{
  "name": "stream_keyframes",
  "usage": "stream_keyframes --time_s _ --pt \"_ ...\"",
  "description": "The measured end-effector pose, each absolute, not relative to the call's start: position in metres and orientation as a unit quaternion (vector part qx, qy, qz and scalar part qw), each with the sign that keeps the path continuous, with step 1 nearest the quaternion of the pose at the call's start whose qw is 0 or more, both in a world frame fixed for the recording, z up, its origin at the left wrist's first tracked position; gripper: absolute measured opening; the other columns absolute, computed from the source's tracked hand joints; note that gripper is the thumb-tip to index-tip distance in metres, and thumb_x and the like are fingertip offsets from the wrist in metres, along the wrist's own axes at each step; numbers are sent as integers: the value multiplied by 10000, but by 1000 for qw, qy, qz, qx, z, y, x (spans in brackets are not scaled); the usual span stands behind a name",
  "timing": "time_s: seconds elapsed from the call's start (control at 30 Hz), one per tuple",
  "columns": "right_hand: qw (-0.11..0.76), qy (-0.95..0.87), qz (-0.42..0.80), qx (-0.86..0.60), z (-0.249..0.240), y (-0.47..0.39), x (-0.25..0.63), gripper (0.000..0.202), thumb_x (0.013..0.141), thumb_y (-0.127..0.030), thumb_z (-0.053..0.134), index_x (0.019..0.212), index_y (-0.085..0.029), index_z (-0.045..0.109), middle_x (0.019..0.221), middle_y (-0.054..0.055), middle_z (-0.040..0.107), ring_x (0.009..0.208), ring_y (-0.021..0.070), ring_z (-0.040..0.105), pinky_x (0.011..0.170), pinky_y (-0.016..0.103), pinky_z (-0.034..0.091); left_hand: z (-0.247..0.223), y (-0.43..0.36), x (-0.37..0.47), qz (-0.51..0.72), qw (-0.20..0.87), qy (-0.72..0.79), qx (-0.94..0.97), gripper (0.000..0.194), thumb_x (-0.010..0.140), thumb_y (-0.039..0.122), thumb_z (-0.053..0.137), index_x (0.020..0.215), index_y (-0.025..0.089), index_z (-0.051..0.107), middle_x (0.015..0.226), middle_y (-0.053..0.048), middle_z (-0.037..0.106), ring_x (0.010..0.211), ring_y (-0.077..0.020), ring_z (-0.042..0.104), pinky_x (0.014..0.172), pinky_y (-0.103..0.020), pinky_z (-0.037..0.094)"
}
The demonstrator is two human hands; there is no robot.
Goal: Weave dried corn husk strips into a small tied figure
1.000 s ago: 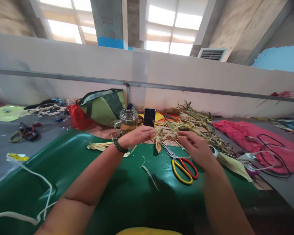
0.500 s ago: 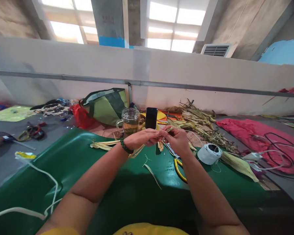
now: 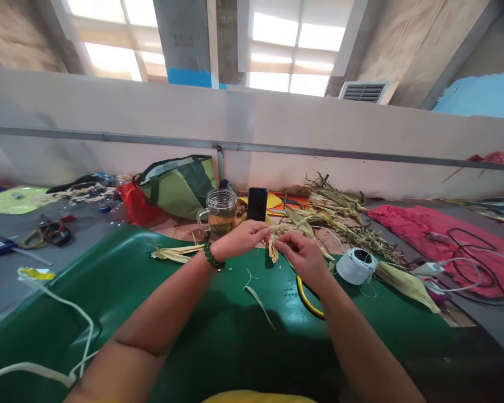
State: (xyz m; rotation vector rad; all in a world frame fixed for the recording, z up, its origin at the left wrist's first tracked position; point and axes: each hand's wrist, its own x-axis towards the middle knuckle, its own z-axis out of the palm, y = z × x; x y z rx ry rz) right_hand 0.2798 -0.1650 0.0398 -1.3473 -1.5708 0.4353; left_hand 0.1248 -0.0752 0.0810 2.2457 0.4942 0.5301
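Note:
My left hand [image 3: 244,237], with a green bead bracelet [image 3: 212,256] at its wrist, pinches a small piece of dried corn husk [image 3: 273,252] that hangs below the fingertips. Close on its right, my right hand [image 3: 304,254] has thumb and forefinger pressed together at the husk's edge; whether it grips husk or thread is too small to tell. Below the right wrist lies a pair of scissors, its yellow handle [image 3: 306,299] showing and its blades mostly hidden. To the right sits a spool of white thread [image 3: 348,270]. Husk strips [image 3: 178,253] lie left of the hands.
A glass mug of tea [image 3: 222,215] and an upright phone [image 3: 257,205] stand just beyond my hands. Dried husks [image 3: 336,207] are heaped behind. A green mat [image 3: 218,336] covers the tabletop in front, with a white cable [image 3: 73,299] at left and pink cloth [image 3: 445,240] at right.
My right hand has shifted slightly down and turned, its fingers now apart from the left hand's. More of the husk piece shows between them. The view has shifted a little.

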Motion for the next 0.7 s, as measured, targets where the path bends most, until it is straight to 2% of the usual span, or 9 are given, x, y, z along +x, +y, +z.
stream_keyframes --time_s 0.13,0.23,0.3,0.37,0.47,0.53,0.6,0.7 --pt "425 -688 -14 -589 58 -193 282 187 849 -319 552 762 -197 665 683 22 659 569 124 533 554 248 382 79 -77 126 162 373 136 904 296 865 318 378 676 144 526 682 -6 535 679 -119 469 658 -221 361" --pt "414 -705 -60 -572 75 -206 284 186 825 -312 583 707 -202 676 648 18 651 558 120 524 547 244 370 77 -81 127 121 391 80 909 317 882 328 364 709 138 549 705 -16 546 687 -118 475 682 -221 373" --pt "419 -703 -12 -574 84 -207 289 191 807 -329 599 695 -196 680 589 6 611 512 107 473 503 239 340 75 -88 129 88 420 45 902 336 889 357 360 721 135 549 688 -12 520 659 -112 456 650 -218 370" --pt "426 -698 97 -567 87 -199 298 227 775 -379 623 684 -178 676 548 -4 562 484 97 422 469 234 311 74 -96 130 66 465 26 882 356 889 397 359 721 138 537 643 5 460 600 -101 404 584 -216 347" --pt "457 -666 270 -524 77 -178 315 327 709 -476 661 642 -157 636 550 -13 522 499 93 412 477 231 323 73 -106 132 70 524 36 848 354 877 421 363 695 149 500 628 20 393 565 -93 339 536 -220 311" --pt "491 -619 344 -507 63 -164 323 373 673 -524 674 627 -161 603 524 -30 483 474 83 384 461 226 309 73 -108 132 81 538 52 837 329 870 408 366 688 156 477 647 19 385 579 -96 331 545 -222 309" --pt "508 -596 360 -507 49 -158 324 407 647 -562 678 620 -167 588 501 -38 460 455 83 369 437 223 288 73 -106 132 100 532 64 838 319 875 404 352 703 161 466 668 17 393 600 -101 340 562 -224 316" --pt "508 -625 273 -527 34 -167 316 392 709 -563 624 647 -176 615 522 -12 512 473 109 424 432 234 308 72 -100 133 163 450 89 874 336 899 398 305 720 165 468 689 6 433 641 -115 388 619 -233 344"
